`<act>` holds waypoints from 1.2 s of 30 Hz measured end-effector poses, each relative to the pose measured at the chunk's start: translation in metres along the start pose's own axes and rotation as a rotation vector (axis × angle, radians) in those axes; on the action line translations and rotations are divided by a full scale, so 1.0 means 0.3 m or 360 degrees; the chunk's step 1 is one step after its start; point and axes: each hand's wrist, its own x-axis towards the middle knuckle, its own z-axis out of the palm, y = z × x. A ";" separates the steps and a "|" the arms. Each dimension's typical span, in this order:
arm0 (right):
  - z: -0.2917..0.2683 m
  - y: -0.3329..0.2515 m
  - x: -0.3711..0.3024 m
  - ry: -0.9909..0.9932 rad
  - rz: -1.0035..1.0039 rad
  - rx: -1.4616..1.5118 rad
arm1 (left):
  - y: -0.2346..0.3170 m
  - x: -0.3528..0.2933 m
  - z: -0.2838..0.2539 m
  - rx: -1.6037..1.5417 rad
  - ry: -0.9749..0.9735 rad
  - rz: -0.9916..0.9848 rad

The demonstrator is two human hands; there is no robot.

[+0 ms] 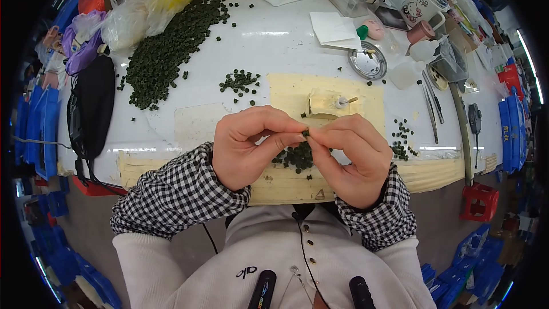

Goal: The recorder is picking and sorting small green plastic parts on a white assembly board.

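Between the fingertips of both hands is a small dark green part (306,133), mostly hidden by the fingers. My left hand (251,140) pinches it from one side and my right hand (351,154) from the other, thumbs and forefingers meeting. Below them, a loose pile of the same dark green parts (298,158) lies on the yellowish taped mat (286,189), partly covered by my right hand. Just beyond the fingers stands a pale yellow block (323,105) with a white nozzle-like piece (342,102) on top.
A large heap of green parts (171,51) lies at the far left, with a small cluster (240,82) nearer. More lie right (403,140), beside tweezers (430,106). A round metal dish (367,63), white paper (334,30) and a mug (423,6) stand at the back right; a black pouch (94,106) lies left.
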 end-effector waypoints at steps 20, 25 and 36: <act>0.012 0.012 -0.012 0.0074 -0.0032 -0.0034 | 0.016 0.010 0.006 -0.0083 0.0067 -0.0031; 0.013 0.011 -0.012 0.0053 -0.0037 -0.0060 | 0.012 0.009 -0.002 0.0051 0.0055 0.0043; 0.031 0.010 -0.011 0.0002 0.0005 -0.0063 | 0.013 0.002 0.008 0.0364 0.0125 0.0216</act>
